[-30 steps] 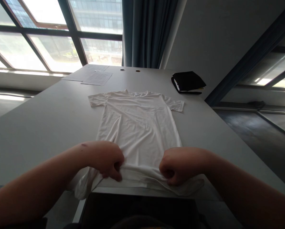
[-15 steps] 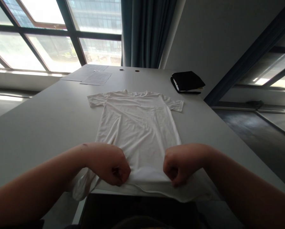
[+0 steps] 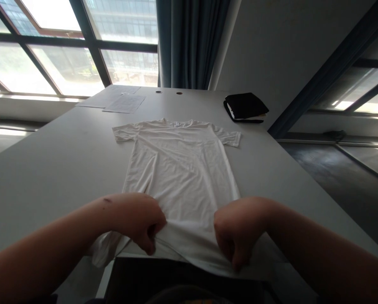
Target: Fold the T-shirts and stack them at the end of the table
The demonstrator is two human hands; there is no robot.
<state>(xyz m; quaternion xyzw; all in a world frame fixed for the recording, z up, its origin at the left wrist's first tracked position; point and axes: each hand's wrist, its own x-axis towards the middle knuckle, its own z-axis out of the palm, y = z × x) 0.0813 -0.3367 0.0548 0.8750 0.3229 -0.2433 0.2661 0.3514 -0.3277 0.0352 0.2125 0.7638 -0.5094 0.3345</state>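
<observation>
A white T-shirt (image 3: 179, 169) lies flat on the grey table (image 3: 58, 160), collar away from me, sleeves spread to both sides. Its hem hangs a little over the near table edge. My left hand (image 3: 141, 219) pinches the hem near its left corner. My right hand (image 3: 236, 232) pinches the hem near its right corner, fingers curled down onto the cloth. Both hands are closed on the fabric.
A black folded item with a notebook (image 3: 246, 107) sits at the far right of the table. Sheets of paper (image 3: 123, 102) lie at the far left. Two round cable holes (image 3: 169, 92) are near the far edge. Windows and a dark curtain (image 3: 189, 42) stand behind.
Both hands have pulled the hem slightly toward me and down over the near edge. The shirt body looks a bit smoother and more stretched.
</observation>
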